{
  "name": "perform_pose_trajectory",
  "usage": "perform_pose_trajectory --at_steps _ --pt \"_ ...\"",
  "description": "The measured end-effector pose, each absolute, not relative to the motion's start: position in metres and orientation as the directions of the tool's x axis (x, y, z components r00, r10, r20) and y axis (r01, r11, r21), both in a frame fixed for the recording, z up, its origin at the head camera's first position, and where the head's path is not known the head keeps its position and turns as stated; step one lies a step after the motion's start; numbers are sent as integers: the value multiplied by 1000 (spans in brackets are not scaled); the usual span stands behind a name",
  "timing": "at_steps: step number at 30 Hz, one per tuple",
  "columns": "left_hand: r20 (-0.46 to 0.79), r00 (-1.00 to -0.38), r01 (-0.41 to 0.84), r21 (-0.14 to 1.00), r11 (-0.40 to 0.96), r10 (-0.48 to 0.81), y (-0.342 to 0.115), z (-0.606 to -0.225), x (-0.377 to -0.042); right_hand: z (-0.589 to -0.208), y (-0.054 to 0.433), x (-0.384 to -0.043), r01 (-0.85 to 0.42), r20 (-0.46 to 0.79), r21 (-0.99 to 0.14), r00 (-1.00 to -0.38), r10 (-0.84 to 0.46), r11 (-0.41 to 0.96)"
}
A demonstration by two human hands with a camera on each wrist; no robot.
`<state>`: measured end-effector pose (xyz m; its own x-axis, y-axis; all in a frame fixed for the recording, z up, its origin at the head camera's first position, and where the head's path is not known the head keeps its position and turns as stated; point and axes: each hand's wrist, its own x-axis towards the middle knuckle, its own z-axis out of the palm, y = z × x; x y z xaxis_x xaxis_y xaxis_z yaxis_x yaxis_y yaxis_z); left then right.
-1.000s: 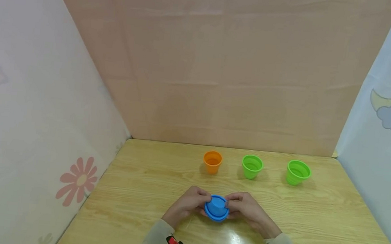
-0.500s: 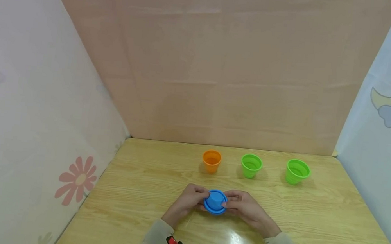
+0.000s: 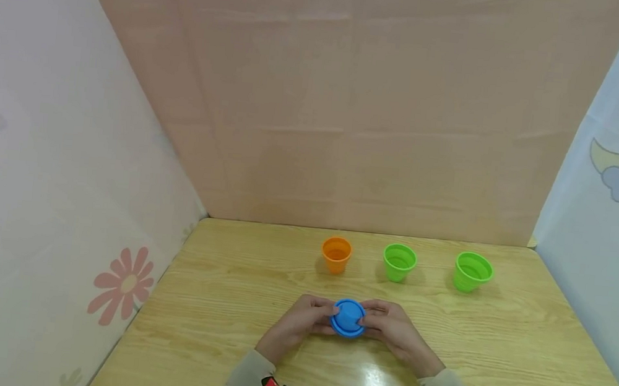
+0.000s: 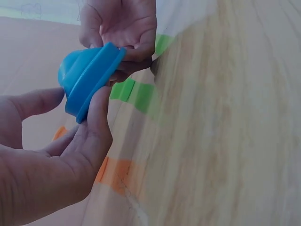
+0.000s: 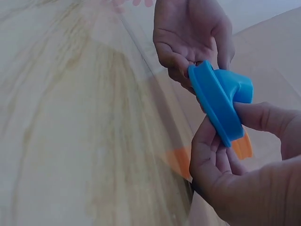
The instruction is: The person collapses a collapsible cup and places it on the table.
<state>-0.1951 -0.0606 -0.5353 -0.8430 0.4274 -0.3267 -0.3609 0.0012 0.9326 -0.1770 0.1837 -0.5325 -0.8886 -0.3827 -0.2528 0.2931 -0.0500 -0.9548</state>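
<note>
Both hands hold a blue collapsible cup (image 3: 348, 321) between them, raised over the table near its middle. It is partly folded, with its rim broad and its base bulging out on the thumbs' side. My left hand (image 3: 298, 321) pinches its left edge, thumb on the bulging side and fingers behind the rim. On the opposite edge my right hand (image 3: 395, 332) grips it the same way. In the left wrist view the cup (image 4: 89, 82) is tilted. The right wrist view shows the cup's base (image 5: 242, 87) pushed off to one side, with the right thumb pressing beside it.
On the wooden table (image 3: 222, 284), an orange cup (image 3: 336, 256) and two green cups, one in the middle (image 3: 399, 264) and one at the right (image 3: 471, 273), stand upright in a row near the back. A brown backdrop (image 3: 349, 128) rises behind, with pale patterned walls at the sides.
The blue cup has moved slightly away from me and turned, so its outline looks rounder. Both thumbs have shifted on it. The orange and green cups stay put.
</note>
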Motion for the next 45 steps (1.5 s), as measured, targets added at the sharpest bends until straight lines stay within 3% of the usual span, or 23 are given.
perform_pose_trajectory --at_steps 9,19,25,29,36,45 --pt "-333 -821 -386 922 -21 464 -65 -531 -199 -527 183 -177 306 -255 -949 -884 -391 -72" --pt "-266 -927 -253 964 83 266 -50 -539 -195 -524 178 -172 239 -242 -969 -894 -377 55" --pt "-230 -955 -196 963 186 185 -42 -532 -191 -528 172 -174 273 -284 -959 -909 -305 79" --pt "-229 -949 -184 960 210 215 -41 -526 -189 -529 171 -176 279 -285 -958 -918 -276 60" --pt "-252 -893 -218 967 132 373 -51 -519 -189 -528 177 -176 236 -239 -971 -922 -304 47" --pt "-256 -900 -202 962 183 352 -53 -523 -189 -527 172 -173 230 -254 -966 -929 -270 116"
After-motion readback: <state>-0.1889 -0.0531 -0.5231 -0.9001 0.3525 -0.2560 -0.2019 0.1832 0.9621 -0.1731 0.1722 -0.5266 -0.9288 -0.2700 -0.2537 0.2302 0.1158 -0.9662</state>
